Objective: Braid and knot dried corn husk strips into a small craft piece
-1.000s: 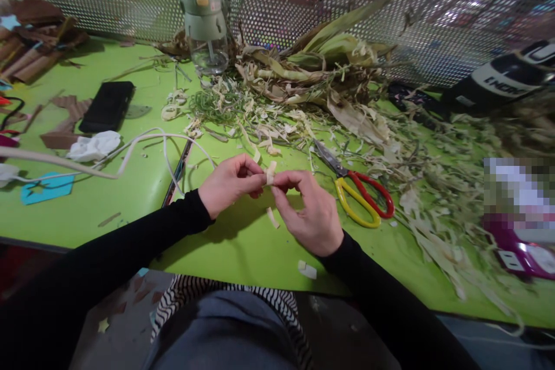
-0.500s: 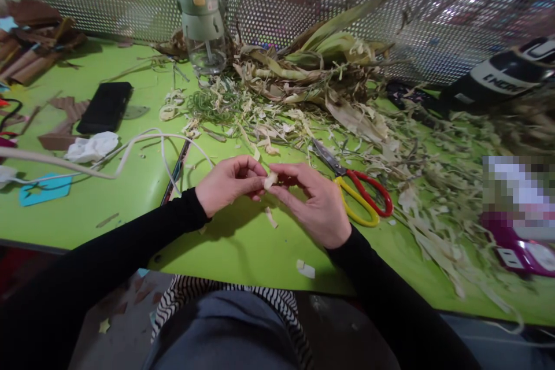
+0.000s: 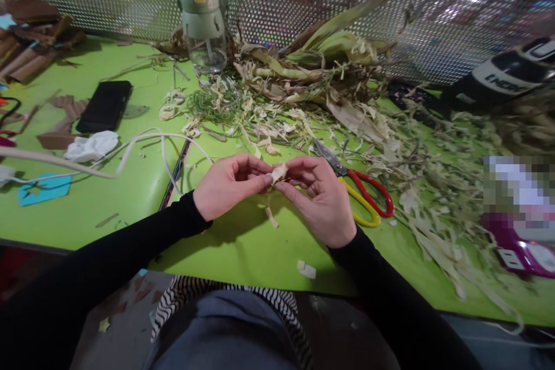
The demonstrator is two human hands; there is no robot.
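One green worktop (image 3: 243, 248) is carrying everything, and a pile of corn husks (image 3: 321, 63) is lying along its far edge. Red-and-yellow scissors (image 3: 355, 191) are lying just beside the right hand (image 3: 321, 199). The left hand (image 3: 228, 185) is meeting it above the near edge. Both grips are pinching together on a small pale husk strip (image 3: 278, 173), which is sitting between the fingertips, clear of the surface.

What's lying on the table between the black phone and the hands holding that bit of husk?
In the head view, a white cable loops across the green table between the black phone and the left hand, beside a crumpled white tissue.
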